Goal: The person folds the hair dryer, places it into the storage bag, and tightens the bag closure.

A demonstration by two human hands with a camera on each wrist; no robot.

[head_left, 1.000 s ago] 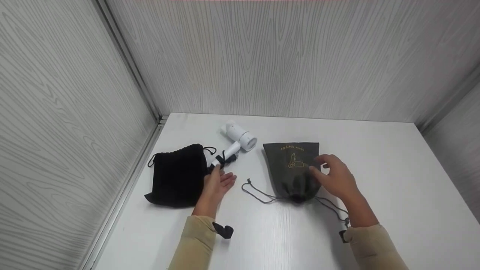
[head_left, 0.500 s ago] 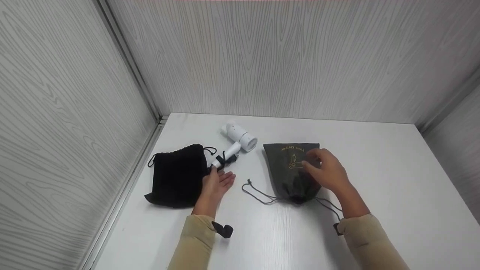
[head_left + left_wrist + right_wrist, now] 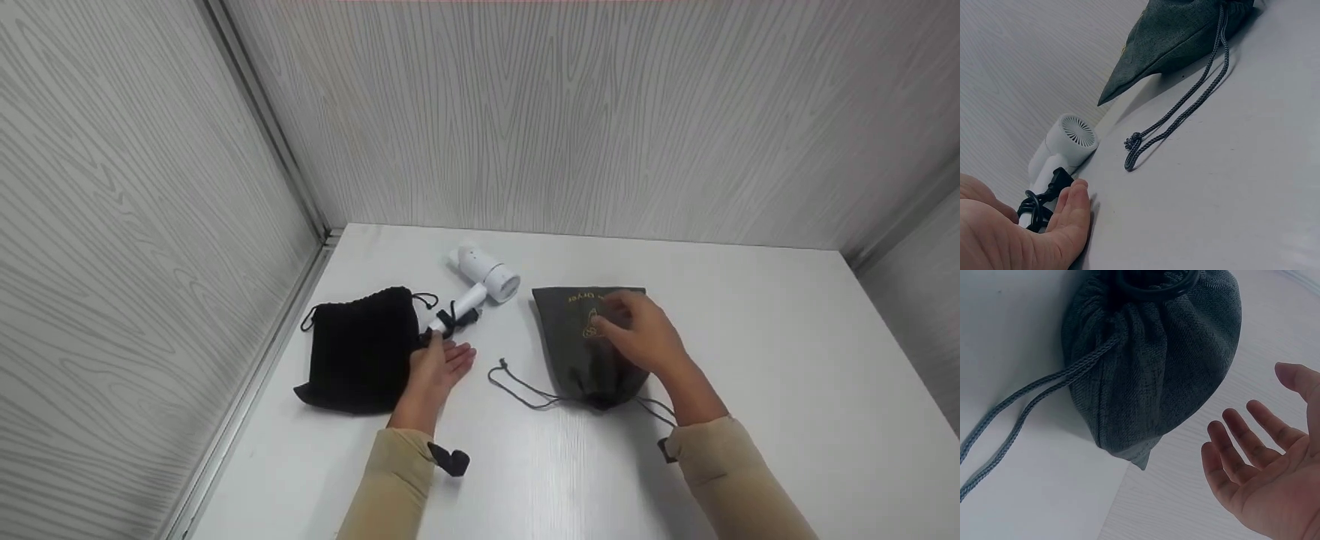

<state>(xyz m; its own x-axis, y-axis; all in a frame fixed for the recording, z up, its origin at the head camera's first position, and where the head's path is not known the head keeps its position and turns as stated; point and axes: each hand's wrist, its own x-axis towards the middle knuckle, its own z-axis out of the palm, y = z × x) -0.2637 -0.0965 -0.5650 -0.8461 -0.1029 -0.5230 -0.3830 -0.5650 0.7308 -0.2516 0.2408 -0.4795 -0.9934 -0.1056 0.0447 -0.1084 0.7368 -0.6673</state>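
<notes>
A white hair dryer (image 3: 487,271) lies on the table, its dark cord wrapped around the handle (image 3: 469,299). My left hand (image 3: 435,370) rests at the handle's near end with fingers straight and palm turned up; whether the thumb touches the handle I cannot tell. Left of that hand lies a black drawstring pouch (image 3: 361,352). A dark grey drawstring bag (image 3: 574,345) with yellow lettering and a dryer drawing bulges at its gathered end. Over its right side hovers my right hand (image 3: 643,334), fingers loosely bent. The right wrist view shows this hand (image 3: 1275,472) apart from the bag, holding nothing.
A grey cord loop (image 3: 1176,112) from the bag trails across the white table (image 3: 525,480) between the hands. Wood-grain panels (image 3: 570,120) stand behind the table and along its left and right sides.
My right hand has moved left and slightly upward over the grey bag, now covering part of its print. The left hand stays by the dryer handle. The head view has shifted slightly.
</notes>
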